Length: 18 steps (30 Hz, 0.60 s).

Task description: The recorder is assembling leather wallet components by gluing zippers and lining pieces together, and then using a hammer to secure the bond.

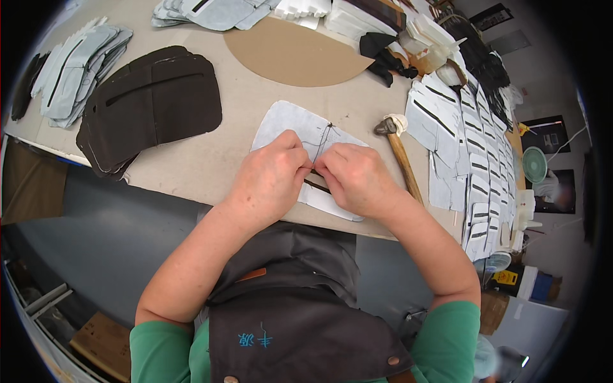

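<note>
A pale grey cut panel point(300, 127) with a dark slit and a loose thread lies on the beige table point(236, 108) in front of me. Both hands press on its near half. My left hand point(271, 175) pinches the panel's edge at the slit, fingers curled. My right hand point(357, 175) meets it from the right, thumb and fingers pinching the same spot. A dark strip shows between the two hands. What lies under the palms is hidden.
A wooden-handled hammer point(399, 153) lies just right of my right hand. A stack of dark panels point(150, 105) sits at the left, grey panels point(80, 70) beyond it. Rows of pale slit panels point(469, 147) cover the right side. A brown cardboard oval point(294, 57) lies behind.
</note>
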Motion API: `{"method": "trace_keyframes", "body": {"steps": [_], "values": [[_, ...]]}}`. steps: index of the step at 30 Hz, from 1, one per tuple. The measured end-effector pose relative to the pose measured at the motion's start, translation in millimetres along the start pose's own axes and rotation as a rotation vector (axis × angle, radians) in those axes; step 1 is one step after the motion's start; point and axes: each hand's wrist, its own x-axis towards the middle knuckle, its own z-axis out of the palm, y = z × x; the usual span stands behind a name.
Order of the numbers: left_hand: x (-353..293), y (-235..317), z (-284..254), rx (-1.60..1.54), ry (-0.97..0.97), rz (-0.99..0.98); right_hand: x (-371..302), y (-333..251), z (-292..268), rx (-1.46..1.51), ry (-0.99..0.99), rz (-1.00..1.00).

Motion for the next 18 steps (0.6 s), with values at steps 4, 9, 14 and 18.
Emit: {"method": "trace_keyframes", "body": {"steps": [4, 9, 14, 18], "values": [[0, 1, 1, -0.018, 0.013, 0.009, -4, 5, 7, 0.126, 0.064, 0.08], [-2, -1, 1, -0.039, 0.025, 0.04, -10, 2, -4, 0.408, 0.003, 0.36], [-2, 2, -1, -0.032, -0.002, 0.033, -4, -8, -6, 0.448, -0.012, 0.478], [-2, 3, -1, -0.006, 0.009, 0.019, 7, -9, -7, 0.389, -0.063, 0.533]]}}
